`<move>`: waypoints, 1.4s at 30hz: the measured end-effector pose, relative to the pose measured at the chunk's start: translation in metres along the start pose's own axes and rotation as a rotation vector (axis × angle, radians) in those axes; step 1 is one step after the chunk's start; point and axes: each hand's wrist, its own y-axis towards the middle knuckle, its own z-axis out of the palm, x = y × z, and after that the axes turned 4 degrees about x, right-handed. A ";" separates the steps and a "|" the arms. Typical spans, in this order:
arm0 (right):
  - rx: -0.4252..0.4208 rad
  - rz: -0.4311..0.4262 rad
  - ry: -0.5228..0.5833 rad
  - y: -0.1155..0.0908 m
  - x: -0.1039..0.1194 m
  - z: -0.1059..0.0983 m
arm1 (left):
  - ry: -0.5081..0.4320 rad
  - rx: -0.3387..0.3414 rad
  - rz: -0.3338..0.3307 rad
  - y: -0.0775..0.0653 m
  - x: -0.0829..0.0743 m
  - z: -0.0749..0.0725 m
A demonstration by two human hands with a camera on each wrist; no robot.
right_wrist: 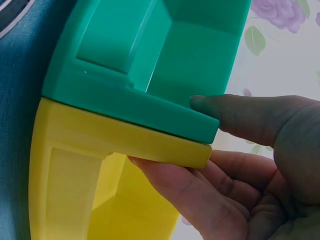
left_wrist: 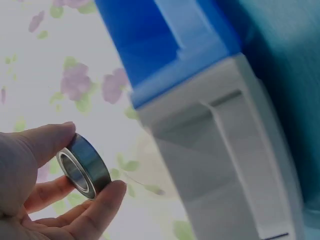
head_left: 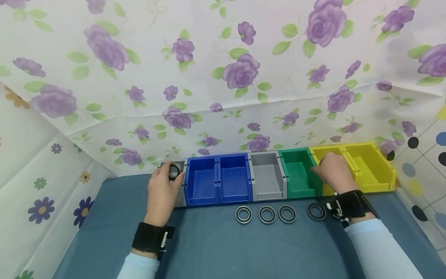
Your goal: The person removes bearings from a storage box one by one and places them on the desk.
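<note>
My left hand (head_left: 161, 192) pinches a ball bearing (left_wrist: 92, 162) between thumb and fingertips, above the grey bin (left_wrist: 190, 165) at the left end of the row. The bearing is a steel ring, tilted in the left wrist view. At the right, my right hand (head_left: 336, 172) grips the adjoining side walls of the green bin (right_wrist: 150, 107) and the yellow bin (right_wrist: 120, 130). Its thumb is on the green side, its fingers on the yellow side. In the head view those fingertips are hidden behind the hand.
Several ball bearings lie on the blue cloth in front of the bins, one of them a dark bearing (head_left: 309, 217) near my right wrist. Two blue bins (head_left: 201, 202), another grey bin (head_left: 267, 182) and a second yellow bin (head_left: 371, 170) complete the row. A flowered sheet (head_left: 209, 89) hangs behind.
</note>
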 end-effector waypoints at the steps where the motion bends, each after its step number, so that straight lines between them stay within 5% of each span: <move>1: 0.002 -0.001 0.000 0.000 0.000 0.000 | -0.021 -0.004 0.012 0.000 -0.004 -0.001; 12: 0.002 -0.009 0.000 -0.001 0.000 0.000 | -0.176 -0.071 0.157 -0.011 -0.038 -0.006; 23: -0.002 -0.019 0.003 -0.002 0.000 -0.001 | -0.251 -0.036 0.260 -0.029 -0.058 -0.002; 42: -0.010 -0.007 -0.004 -0.002 0.002 -0.002 | -0.178 0.176 0.258 -0.073 -0.076 0.022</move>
